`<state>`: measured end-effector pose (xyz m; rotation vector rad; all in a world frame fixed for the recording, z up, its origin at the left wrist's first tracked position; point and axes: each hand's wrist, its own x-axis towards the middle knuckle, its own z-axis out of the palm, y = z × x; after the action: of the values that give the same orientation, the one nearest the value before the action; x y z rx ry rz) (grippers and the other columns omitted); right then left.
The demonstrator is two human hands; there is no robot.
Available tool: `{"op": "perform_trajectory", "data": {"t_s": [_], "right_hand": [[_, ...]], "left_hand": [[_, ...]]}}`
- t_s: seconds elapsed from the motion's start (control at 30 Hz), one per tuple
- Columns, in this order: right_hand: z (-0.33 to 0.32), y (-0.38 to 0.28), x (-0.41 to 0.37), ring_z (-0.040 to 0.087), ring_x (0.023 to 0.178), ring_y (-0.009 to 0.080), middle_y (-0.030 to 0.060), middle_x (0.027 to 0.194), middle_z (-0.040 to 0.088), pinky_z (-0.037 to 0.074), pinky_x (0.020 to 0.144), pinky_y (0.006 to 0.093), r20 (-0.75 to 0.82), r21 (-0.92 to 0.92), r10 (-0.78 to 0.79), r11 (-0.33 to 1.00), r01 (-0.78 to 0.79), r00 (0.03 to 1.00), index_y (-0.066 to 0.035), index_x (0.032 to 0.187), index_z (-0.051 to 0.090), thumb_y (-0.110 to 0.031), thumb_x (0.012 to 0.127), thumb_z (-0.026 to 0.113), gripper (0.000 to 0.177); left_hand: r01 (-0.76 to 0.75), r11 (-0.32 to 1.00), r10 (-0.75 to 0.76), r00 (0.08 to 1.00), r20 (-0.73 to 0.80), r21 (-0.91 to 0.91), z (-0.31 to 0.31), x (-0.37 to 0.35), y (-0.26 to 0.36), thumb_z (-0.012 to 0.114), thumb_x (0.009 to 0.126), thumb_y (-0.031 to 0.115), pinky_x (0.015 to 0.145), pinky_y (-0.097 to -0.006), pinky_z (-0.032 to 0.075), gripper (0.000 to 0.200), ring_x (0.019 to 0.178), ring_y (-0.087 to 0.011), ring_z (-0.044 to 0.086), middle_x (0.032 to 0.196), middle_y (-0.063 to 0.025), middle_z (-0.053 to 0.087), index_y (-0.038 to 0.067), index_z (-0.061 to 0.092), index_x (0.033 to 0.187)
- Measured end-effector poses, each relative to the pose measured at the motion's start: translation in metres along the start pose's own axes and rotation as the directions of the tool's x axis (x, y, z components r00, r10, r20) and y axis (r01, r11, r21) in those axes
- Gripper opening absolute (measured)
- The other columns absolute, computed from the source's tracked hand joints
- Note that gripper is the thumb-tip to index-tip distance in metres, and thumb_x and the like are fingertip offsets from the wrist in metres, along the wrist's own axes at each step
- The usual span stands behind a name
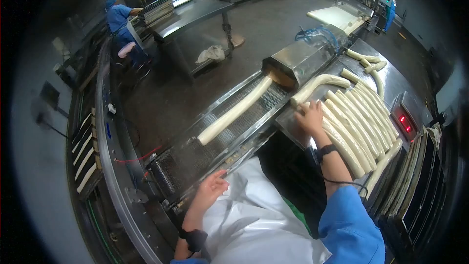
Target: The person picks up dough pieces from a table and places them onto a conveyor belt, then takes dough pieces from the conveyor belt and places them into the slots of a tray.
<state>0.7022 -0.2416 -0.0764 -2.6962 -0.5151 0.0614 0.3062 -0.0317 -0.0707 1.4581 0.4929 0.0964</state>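
Observation:
My right hand point(309, 118) rests at the left end of a row of long pale dough rolls point(364, 117) on a metal table point(288, 121), its fingers spread near the end of a thicker, bent roll point(317, 85). Whether it grips a roll is hard to tell, but the fingers are apart. My left hand point(213, 189) is beside the near edge of the conveyor, in front of the white apron, fingers partly curled and apart, holding nothing. One long roll point(235, 111) lies lengthwise on the mesh conveyor belt point(215, 154), touched by neither hand.
A scale display point(405, 122) with red digits stands right of the rolls, above stacked trays point(408, 181). A metal housing point(303, 58) covers the belt's far end. Rolls lie on a rack point(87, 154) at left. A co-worker point(119, 22) in blue stands by a far table point(195, 14).

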Motion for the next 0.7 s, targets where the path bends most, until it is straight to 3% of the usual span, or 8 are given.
{"op": "perform_trajectory", "data": {"t_s": [0.1, 0.17, 0.27, 0.3, 0.37, 0.5, 0.57, 0.7], "right_hand": [[0.002, 0.000, -0.035, 0.022, 0.143, 0.0416, 0.0208, 0.153, 0.029, 0.017, 0.116, 0.0533, -0.118, -0.221, -0.246, 0.951, 0.216, 0.962, -0.021, 0.131, 0.059, -0.037, 0.081, 0.070, 0.053], [-0.007, 0.003, -0.046, 0.019, 0.145, 0.0391, 0.0174, 0.155, 0.027, 0.015, 0.118, 0.0539, -0.087, -0.236, -0.184, 0.959, 0.159, 0.979, -0.026, 0.145, 0.042, -0.038, 0.084, 0.068, 0.067], [-0.035, 0.027, -0.064, 0.020, 0.145, 0.0394, 0.0177, 0.156, 0.025, 0.013, 0.114, 0.0654, -0.092, -0.302, -0.014, 0.953, -0.015, 0.996, -0.025, 0.149, 0.033, -0.041, 0.084, 0.068, 0.076], [-0.043, 0.040, -0.067, 0.021, 0.144, 0.0391, 0.0192, 0.156, 0.025, 0.013, 0.113, 0.0658, -0.073, -0.322, 0.100, 0.939, -0.118, 0.992, -0.021, 0.150, 0.031, -0.042, 0.081, 0.071, 0.082], [-0.064, 0.070, -0.081, 0.018, 0.145, 0.0394, 0.0181, 0.159, 0.019, 0.014, 0.113, 0.0660, -0.052, -0.375, 0.167, 0.910, -0.175, 0.985, -0.021, 0.152, 0.024, -0.047, 0.078, 0.072, 0.093], [-0.096, 0.097, -0.123, 0.015, 0.145, 0.0420, 0.0230, 0.159, 0.012, 0.012, 0.113, 0.0671, 0.065, -0.399, 0.274, 0.889, -0.226, 0.960, -0.025, 0.155, 0.016, -0.067, 0.072, 0.068, 0.106], [-0.095, 0.129, -0.136, 0.016, 0.145, 0.0434, 0.0246, 0.158, 0.013, 0.012, 0.113, 0.0671, 0.072, -0.367, 0.226, 0.912, -0.185, 0.971, -0.026, 0.155, 0.016, -0.071, 0.071, 0.066, 0.108], [-0.088, 0.144, -0.138, 0.017, 0.143, 0.0479, 0.0286, 0.156, 0.014, 0.010, 0.114, 0.0650, 0.074, -0.430, 0.208, 0.889, -0.156, 0.975, -0.027, 0.155, 0.016, -0.081, 0.062, 0.063, 0.118]], "left_hand": [[0.035, 0.991, -0.023, 0.995, -0.094, 0.129, -0.003, 0.005, 0.007, 0.068, 0.088, 0.004, 0.084, -0.0278, 0.052, 0.049, 0.094, -0.0129, 0.062, 0.102, -0.0073, 0.065, 0.002, 0.052, 0.134], [0.069, 0.973, -0.035, 0.988, -0.152, 0.222, -0.013, 0.012, 0.018, 0.068, 0.088, 0.006, 0.085, -0.0294, 0.052, 0.048, 0.096, -0.0152, 0.064, 0.105, -0.0091, 0.065, 0.002, 0.052, 0.133], [-0.142, 0.648, 0.373, 0.916, -0.150, 0.748, -0.035, 0.024, 0.026, 0.069, 0.083, 0.014, 0.102, -0.0441, 0.044, 0.055, 0.121, -0.0359, 0.054, 0.127, -0.0232, 0.057, 0.001, 0.051, 0.133], [-0.127, 0.657, 0.378, 0.909, -0.178, 0.744, -0.046, 0.028, 0.026, 0.069, 0.083, 0.014, 0.102, -0.0441, 0.044, 0.055, 0.121, -0.0359, 0.054, 0.127, -0.0232, 0.057, 0.001, 0.051, 0.133], [-0.004, 0.285, 0.609, 0.773, -0.178, 0.958, -0.069, 0.039, 0.018, 0.069, 0.082, 0.017, 0.104, -0.0444, 0.041, 0.059, 0.124, -0.0382, 0.050, 0.130, -0.0218, 0.055, 0.002, 0.050, 0.135], [0.244, 0.330, 0.360, 0.860, -0.361, 0.912, -0.116, 0.060, 0.009, 0.070, 0.081, 0.020, 0.107, -0.0429, 0.038, 0.064, 0.126, -0.0384, 0.049, 0.133, -0.0230, 0.053, -0.001, 0.047, 0.136], [0.262, 0.502, 0.249, 0.869, -0.428, 0.825, -0.113, 0.055, 0.007, 0.070, 0.081, 0.023, 0.106, -0.0438, 0.039, 0.064, 0.121, -0.0390, 0.052, 0.132, -0.0236, 0.053, -0.001, 0.048, 0.136], [0.159, 0.411, 0.339, 0.888, -0.312, 0.898, -0.090, 0.059, 0.015, 0.070, 0.079, 0.024, 0.093, -0.0459, 0.046, 0.059, 0.105, -0.0372, 0.060, 0.113, -0.0202, 0.063, 0.002, 0.053, 0.131]]}}
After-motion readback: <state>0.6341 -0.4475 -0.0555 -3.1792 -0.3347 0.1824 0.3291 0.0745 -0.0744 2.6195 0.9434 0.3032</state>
